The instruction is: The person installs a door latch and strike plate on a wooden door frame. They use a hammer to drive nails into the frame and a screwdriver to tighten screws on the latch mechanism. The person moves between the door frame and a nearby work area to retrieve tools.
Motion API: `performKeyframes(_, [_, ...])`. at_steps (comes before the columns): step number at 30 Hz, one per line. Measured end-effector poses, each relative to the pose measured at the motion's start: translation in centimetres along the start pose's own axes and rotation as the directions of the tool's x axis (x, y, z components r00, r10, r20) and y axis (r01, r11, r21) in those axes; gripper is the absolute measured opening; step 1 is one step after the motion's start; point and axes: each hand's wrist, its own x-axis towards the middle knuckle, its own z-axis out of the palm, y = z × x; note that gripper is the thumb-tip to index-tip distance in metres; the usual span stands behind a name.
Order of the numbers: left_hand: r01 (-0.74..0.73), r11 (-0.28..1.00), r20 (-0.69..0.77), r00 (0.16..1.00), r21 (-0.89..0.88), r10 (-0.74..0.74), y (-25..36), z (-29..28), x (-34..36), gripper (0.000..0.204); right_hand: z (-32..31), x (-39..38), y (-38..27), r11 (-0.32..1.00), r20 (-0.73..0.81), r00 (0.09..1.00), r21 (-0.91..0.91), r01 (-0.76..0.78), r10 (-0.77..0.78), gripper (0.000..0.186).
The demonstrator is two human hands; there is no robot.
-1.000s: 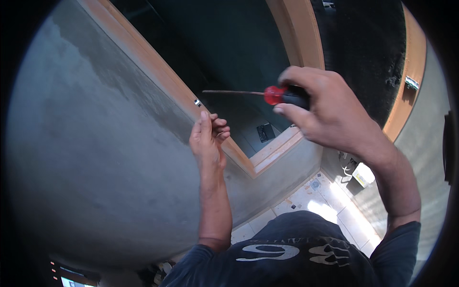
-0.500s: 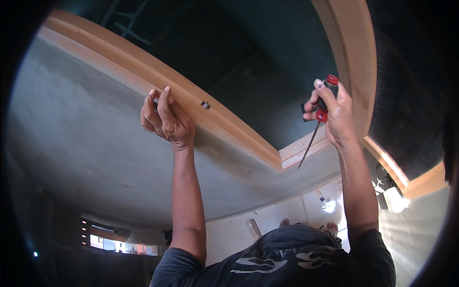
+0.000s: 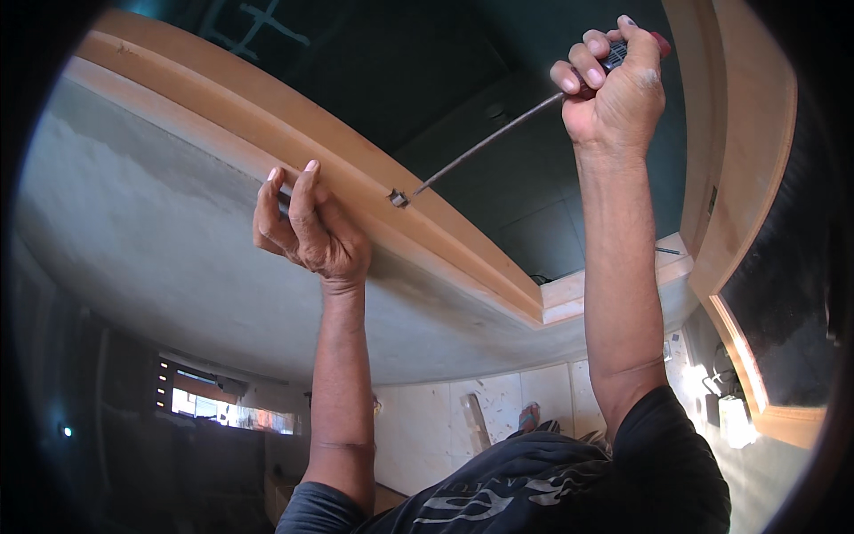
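The right hand (image 3: 614,98), clenched around the red-and-black screwdriver (image 3: 489,144), is swinging it from hanging downward; its tip is now sitting at the metal fitting (image 3: 398,198) on the wooden frame (image 3: 258,111), apparently lining up, contact uncertain. The left hand (image 3: 313,233) is resting along the frame, fingers loosely spread.

The dark shirt (image 3: 663,476) bears a pale print (image 3: 454,507) of large curved shapes and smaller lettering, bent by folds and not clearly legible. Pale crossing strokes (image 3: 261,18) mark the dark pane, forming no readable word.
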Motion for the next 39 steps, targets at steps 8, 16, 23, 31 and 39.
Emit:
performKeyframes(8, [-0.006,0.998,-0.028,1.000,-0.063,0.004,-0.1,0.4,-0.1,0.026,0.3,0.2,1.5,0.999,-0.037,0.998,0.010,-0.052,0.052,0.014])
performKeyframes(16, [0.008,1.000,-0.009,1.000,-0.021,-0.008,-0.1,0.2,0.0,0.025,-0.2,-0.4,2.6,0.994,-0.042,0.994,0.043,-0.096,0.098,0.015])
performKeyframes(23, [0.005,1.000,-0.025,1.000,-0.005,-0.005,-0.2,0.2,0.0,0.025,-1.1,-2.6,1.7,0.969,-0.053,0.981,0.175,-0.172,0.184,0.027])
performKeyframes(31, [0.026,1.000,-0.032,0.999,-0.008,-0.027,0.1,0.1,0.2,0.023,-0.4,-4.4,0.3,0.993,0.020,0.997,0.093,-0.077,0.076,0.029])
performKeyframes(39, [0.034,0.999,-0.052,0.998,-0.036,-0.036,0.1,0.1,0.3,0.023,-1.1,-5.3,0.0,0.991,0.069,0.995,0.107,-0.083,0.076,0.026])
